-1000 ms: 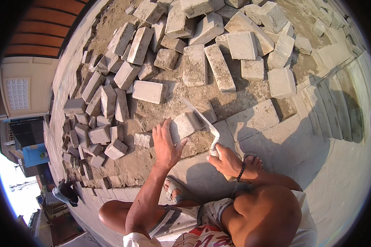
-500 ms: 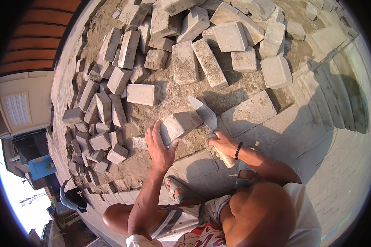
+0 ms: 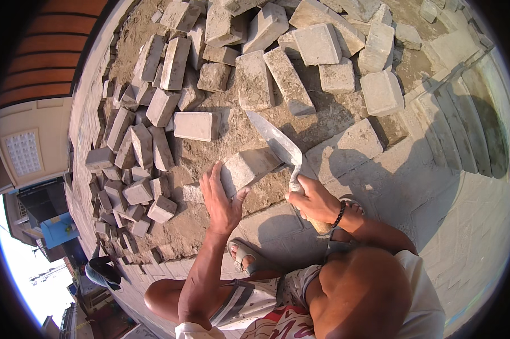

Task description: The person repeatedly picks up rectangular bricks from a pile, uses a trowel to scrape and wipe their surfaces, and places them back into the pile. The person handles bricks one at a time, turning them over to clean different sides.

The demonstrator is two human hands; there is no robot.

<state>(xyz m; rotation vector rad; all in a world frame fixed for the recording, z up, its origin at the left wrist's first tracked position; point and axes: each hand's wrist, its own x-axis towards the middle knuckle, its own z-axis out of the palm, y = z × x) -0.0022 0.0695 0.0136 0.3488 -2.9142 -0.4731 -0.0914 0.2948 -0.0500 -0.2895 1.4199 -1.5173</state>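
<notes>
My left hand [image 3: 222, 208] grips a paving brick [image 3: 248, 168], my right hand [image 3: 316, 201] a trowel [image 3: 279, 142]. I'm likely scraping it clean; next, hold it still.

The trowel [image 3: 290, 151] has a blade [image 3: 273, 138] of metal, smooth but dulled by pale smears, and a handle [image 3: 322, 227] of wood. The held block [image 3: 250, 168] looks like matt, gritty concrete, as do the piled blocks [image 3: 255, 82], some crusted with dirt, on coarse, crumbly soil [image 3: 232, 146]. The paving [image 3: 269, 224] is matt and slightly rough, the shorts [image 3: 249, 304] matt cloth.
</notes>
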